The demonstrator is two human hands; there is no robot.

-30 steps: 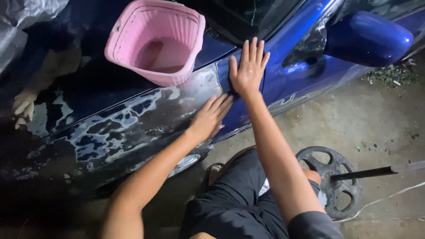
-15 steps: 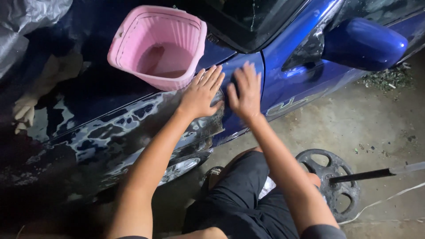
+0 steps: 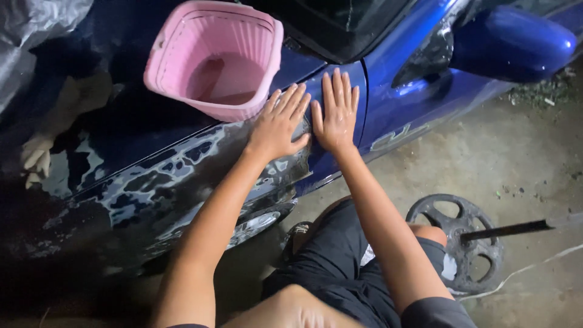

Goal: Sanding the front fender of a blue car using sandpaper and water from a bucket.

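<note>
Head view: left hand (image 3: 278,124) and right hand (image 3: 335,112) lie flat, fingers spread, side by side on the blue car fender (image 3: 182,164), holding nothing. Just above them a pink plastic basket (image 3: 214,58) sits on the car; a side mirror (image 3: 513,42) lies well right.

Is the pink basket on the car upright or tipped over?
Upright but tilted: the pink basket sits on the sloped blue car, open mouth facing up.

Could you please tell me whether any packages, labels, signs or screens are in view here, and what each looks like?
Emblem: on the blue car door, right of the right hand; pale, raised, too blurred to make out.
No packages, signs or screens in view.
</note>
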